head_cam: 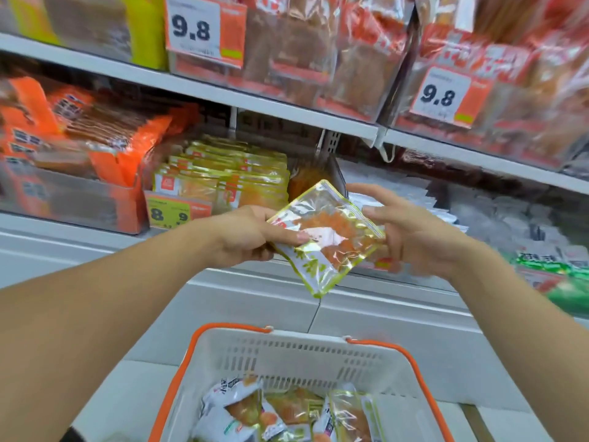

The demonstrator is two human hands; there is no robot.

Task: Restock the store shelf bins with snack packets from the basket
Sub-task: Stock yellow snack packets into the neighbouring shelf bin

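A yellow-edged clear snack packet [325, 234] with orange contents hangs in front of the middle shelf. My left hand [245, 237] pinches its left side, thumb on top. My right hand [411, 231] touches the packet's right edge with its fingers spread and only slightly bent. Behind the packet sits a shelf bin of matching yellow packets [223, 173]. Below, a white basket [296, 355] with orange handles holds several more snack packets [287, 413].
An orange-packet bin [63, 148] stands left of the yellow one. White packets [478, 212] and green ones [548, 263] fill the shelf at right. The upper shelf carries red bags with 9.8 price tags [204, 30]. Grey shelf edges run below my hands.
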